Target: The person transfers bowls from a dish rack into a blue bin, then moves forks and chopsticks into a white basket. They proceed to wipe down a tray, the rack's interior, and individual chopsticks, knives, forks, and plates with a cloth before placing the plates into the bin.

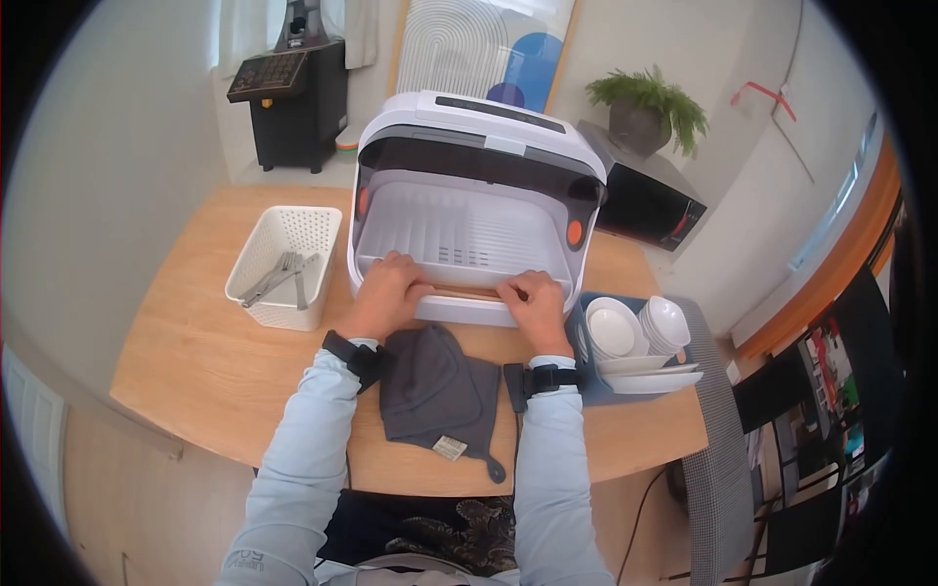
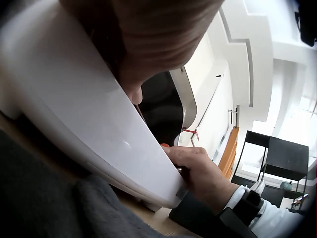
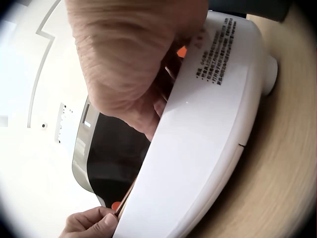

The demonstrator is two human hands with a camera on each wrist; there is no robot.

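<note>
A white dish sterilizer cabinet point(image 1: 440, 311) stands on the table with its dark lid raised and a white ribbed rack point(image 1: 469, 230) inside. Along its front edge lie thin brown sticks point(image 1: 467, 292), like chopsticks, spanning between both hands. My left hand point(image 1: 389, 290) pinches their left end with thumb and fingers, as the right wrist view shows. Over the front wall, my right hand point(image 1: 535, 303) curls its fingers at the right end; the wall partly hides those fingertips. A dark grey cloth point(image 1: 440, 391) lies flat on the table between my forearms.
To the left, a white perforated basket point(image 1: 283, 234) holds several forks and other metal cutlery point(image 1: 283, 278). A blue-grey bin point(image 1: 625, 391) at the right contains white bowls point(image 1: 664, 324) and plates. Behind the cabinet stand a black microwave point(image 1: 645, 205) and a potted fern point(image 1: 645, 107).
</note>
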